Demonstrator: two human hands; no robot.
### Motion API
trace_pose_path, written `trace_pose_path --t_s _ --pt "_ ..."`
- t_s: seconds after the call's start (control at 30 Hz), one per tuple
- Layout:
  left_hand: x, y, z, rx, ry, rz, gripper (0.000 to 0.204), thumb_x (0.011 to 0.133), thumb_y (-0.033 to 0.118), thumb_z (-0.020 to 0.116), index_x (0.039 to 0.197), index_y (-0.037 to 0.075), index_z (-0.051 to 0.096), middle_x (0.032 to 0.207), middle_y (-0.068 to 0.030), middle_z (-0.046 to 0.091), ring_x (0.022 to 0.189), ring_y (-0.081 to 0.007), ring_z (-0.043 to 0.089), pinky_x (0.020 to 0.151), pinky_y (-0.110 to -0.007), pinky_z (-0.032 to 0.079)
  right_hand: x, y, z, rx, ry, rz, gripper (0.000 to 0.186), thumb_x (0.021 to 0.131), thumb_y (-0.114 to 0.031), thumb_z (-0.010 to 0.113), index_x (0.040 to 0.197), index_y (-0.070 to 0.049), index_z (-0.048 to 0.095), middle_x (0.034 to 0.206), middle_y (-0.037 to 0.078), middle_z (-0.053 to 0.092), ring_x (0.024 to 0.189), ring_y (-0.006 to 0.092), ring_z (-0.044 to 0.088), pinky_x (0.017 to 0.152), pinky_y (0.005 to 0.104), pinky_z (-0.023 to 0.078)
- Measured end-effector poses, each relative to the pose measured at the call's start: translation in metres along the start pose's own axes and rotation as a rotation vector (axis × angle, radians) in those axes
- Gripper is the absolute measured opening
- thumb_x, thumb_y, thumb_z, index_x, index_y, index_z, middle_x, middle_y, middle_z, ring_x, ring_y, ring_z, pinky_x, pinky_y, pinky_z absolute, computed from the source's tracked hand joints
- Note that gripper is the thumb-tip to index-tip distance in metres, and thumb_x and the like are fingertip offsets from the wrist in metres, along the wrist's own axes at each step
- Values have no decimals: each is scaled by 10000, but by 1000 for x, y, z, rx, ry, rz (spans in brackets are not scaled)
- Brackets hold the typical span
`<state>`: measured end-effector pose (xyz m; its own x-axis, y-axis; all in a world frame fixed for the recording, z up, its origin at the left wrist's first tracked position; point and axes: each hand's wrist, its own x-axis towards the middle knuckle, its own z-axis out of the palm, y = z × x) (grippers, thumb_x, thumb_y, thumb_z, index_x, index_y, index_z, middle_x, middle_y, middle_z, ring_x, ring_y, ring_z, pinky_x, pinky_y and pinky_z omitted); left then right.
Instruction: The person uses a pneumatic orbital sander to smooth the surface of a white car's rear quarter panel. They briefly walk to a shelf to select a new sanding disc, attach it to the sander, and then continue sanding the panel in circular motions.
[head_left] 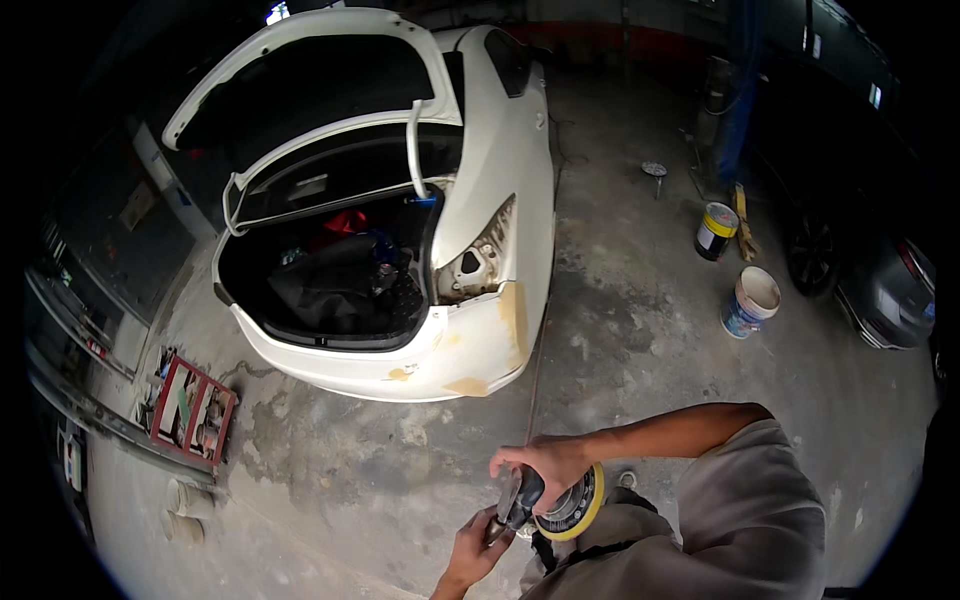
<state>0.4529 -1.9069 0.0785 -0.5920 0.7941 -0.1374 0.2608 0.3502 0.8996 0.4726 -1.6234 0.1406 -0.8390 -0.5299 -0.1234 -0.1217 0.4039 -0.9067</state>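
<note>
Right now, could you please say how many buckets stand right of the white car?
2: a black and yellow bucket near the blue post, and a pale bucket nearer the camera; shadows may hide others.

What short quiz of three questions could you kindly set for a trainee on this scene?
1. True or false: the trunk lid of the white car with tan patches stands raised.
2. Which stands toward the picture's left edge?
A) a round white-and-blue bucket
B) a red metal-framed rack
C) a blue upright post
3. Fill in: the person's right hand grips a black handheld tool whose round black disc has a ____ rim.

Key: 1. True; 2. B; 3. yellow
</note>
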Motion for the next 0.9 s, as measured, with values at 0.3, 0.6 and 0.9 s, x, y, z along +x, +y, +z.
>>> trace_pose_path --t_s 0.3,0.6,0.9 --pt "164 59 180 -350 -337 -166 613 723 121 918 1200 39 543 922 -28 600 760 -102 529 647 -291 439 -200 141 -67 490 386 431 674 828 -372 833 1343 -60 530 1155 66 686 1002 163 640 852 315 511" --pt "254 103 308 -1032 -493 -475 548 784 614 786 799 147 499 623 81 357 476 -33 286 407 -200 246 -368 221 -74 639 922 225 445 864 -224 830 1204 -16 632 982 44 714 826 116 647 722 273 521" --pt "350 128 340 -944 -292 -413 780 695 914 491 905 163 505 675 88 389 519 -50 316 458 -228 301 -353 272 -150 892 980 222 284 958 -246 729 965 32 674 733 41 681 587 80 608 526 245 492"
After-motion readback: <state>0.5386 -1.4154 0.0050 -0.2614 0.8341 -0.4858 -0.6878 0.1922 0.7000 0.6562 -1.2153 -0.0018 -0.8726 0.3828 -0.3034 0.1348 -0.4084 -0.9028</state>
